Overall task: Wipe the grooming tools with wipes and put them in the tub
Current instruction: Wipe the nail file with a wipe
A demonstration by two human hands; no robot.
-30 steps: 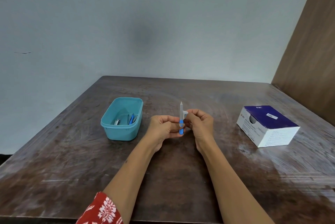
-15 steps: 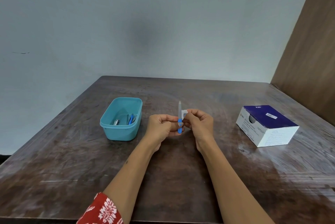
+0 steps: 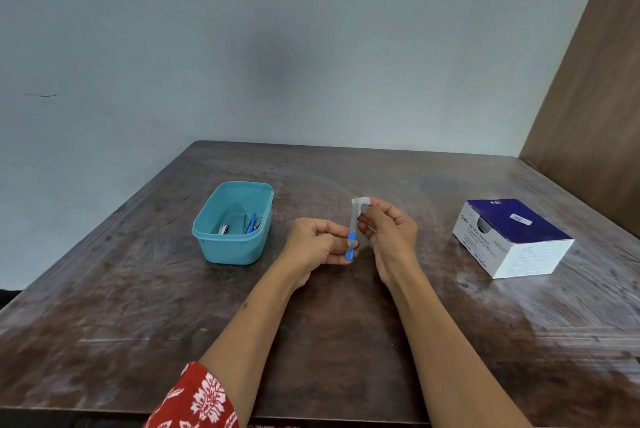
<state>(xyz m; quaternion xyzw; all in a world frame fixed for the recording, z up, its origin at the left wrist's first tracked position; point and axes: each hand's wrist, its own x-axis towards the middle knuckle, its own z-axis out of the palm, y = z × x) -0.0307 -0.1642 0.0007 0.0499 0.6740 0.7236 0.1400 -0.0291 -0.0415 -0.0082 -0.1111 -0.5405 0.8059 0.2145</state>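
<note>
Above the middle of the wooden counter (image 3: 346,341), the left hand (image 3: 317,247) pinches the blue handle of a nail file (image 3: 352,233) and holds it upright, while the fingers of the right hand (image 3: 389,233) pinch a small white wipe (image 3: 362,201) folded over the file's upper tip. To the left stands the teal tub (image 3: 232,247), open-topped and resting on the counter, with what appears to be a nail clipper (image 3: 224,228) and some blue-handled tools (image 3: 251,223) inside, too small to identify surely. Well apart on the right lies a blue-and-white box of swabs (image 3: 512,240); a red patterned sleeve (image 3: 197,400) shows at the lower edge.
</note>
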